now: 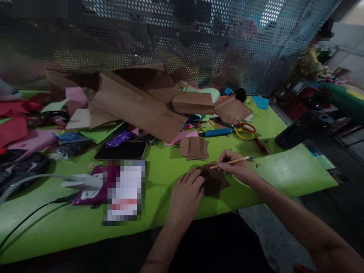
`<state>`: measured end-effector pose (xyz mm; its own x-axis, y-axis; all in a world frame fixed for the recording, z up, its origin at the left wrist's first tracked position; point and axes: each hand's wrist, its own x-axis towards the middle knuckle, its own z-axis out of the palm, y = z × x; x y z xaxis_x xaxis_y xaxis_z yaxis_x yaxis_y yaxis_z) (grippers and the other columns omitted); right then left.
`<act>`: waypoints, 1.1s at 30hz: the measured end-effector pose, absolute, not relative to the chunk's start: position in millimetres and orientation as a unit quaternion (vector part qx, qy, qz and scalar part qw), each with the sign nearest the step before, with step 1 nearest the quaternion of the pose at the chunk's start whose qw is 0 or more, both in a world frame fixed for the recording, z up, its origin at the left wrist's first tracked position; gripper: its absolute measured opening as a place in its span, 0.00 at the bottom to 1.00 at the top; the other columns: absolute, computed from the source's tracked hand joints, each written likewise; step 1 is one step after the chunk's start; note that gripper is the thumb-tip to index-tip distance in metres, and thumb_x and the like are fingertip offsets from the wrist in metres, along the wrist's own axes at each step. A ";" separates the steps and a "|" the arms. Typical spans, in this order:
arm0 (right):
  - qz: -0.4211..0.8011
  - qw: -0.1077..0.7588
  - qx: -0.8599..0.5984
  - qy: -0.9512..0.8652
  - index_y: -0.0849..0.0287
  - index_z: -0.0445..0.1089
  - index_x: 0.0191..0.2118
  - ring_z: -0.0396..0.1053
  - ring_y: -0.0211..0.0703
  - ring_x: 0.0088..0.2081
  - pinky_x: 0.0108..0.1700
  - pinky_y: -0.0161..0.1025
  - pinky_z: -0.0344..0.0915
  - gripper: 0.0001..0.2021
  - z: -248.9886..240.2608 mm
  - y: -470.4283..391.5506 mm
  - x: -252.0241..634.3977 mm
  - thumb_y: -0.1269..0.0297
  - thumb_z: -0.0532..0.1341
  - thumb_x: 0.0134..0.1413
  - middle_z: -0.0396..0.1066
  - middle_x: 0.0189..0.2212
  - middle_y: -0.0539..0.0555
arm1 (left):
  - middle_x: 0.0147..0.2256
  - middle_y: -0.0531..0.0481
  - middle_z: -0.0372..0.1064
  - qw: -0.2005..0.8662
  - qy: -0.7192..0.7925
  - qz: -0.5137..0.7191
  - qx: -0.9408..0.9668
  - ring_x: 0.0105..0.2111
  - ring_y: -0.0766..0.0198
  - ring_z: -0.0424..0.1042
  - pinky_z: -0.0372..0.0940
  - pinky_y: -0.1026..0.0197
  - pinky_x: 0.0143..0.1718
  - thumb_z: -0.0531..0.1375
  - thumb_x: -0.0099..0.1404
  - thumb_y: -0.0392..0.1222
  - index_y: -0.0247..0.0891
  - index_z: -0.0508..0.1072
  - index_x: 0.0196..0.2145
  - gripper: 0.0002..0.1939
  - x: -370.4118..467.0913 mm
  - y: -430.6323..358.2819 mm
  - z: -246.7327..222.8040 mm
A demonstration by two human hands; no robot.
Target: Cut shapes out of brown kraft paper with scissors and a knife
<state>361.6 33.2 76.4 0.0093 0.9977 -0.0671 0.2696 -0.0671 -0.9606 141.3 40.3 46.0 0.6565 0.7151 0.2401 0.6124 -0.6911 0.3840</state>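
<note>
A pencil is pinched in my right hand, its point slanting left over a piece of brown paper on the green table. My left hand lies with outstretched fingers on the left side of that piece, pressing it against the tabletop. Just beyond both hands rests a small stack of cut brown paper pieces. Behind the stack are a blue-handled cutter and scissors with yellow and red handles.
Large folded brown paper and coloured scraps are heaped along the back. At left lie a dark phone, a lit phone and a purple power strip with cords. A dark bottle stands near the right edge.
</note>
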 end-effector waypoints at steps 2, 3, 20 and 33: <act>0.432 0.416 -0.574 -0.557 0.57 0.66 0.29 0.65 0.37 0.24 0.26 0.33 0.62 0.10 69.1 41.2 358.8 0.58 0.64 0.51 0.71 0.23 0.50 | 0.52 0.45 0.73 0.146 0.369 0.196 0.897 0.55 0.53 0.70 0.68 0.49 0.54 0.60 0.66 0.30 0.40 0.73 0.41 0.08 140.4 39.7 45.9; 0.428 0.418 -0.573 -0.560 0.57 0.66 0.29 0.65 0.37 0.23 0.25 0.33 0.62 0.10 65.6 43.8 358.1 0.57 0.65 0.51 0.71 0.23 0.49 | 0.52 0.46 0.73 0.154 0.369 0.197 0.895 0.55 0.53 0.70 0.68 0.49 0.54 0.60 0.66 0.31 0.40 0.73 0.41 0.08 140.0 39.4 45.8; 0.413 0.392 -0.583 -0.579 0.57 0.66 0.29 0.65 0.37 0.24 0.25 0.34 0.61 0.09 60.4 48.1 358.3 0.58 0.63 0.53 0.71 0.24 0.49 | 0.52 0.47 0.74 0.179 0.376 0.188 0.890 0.56 0.52 0.69 0.67 0.47 0.55 0.61 0.66 0.32 0.41 0.74 0.42 0.08 139.5 39.6 46.7; 0.452 0.297 -0.590 -0.599 0.59 0.69 0.25 0.62 0.36 0.25 0.26 0.32 0.55 0.03 85.2 -4.5 362.3 0.68 0.62 0.46 0.70 0.23 0.49 | 0.55 0.47 0.71 0.199 0.375 0.190 0.885 0.58 0.53 0.68 0.67 0.46 0.56 0.59 0.65 0.27 0.40 0.72 0.41 0.10 139.4 39.8 47.5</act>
<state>362.3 -4.5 85.2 -0.1264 0.9761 -0.1769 0.4392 -0.1048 -0.8923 139.4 39.8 47.5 0.6461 0.7397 0.1880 0.5886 -0.6397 0.4943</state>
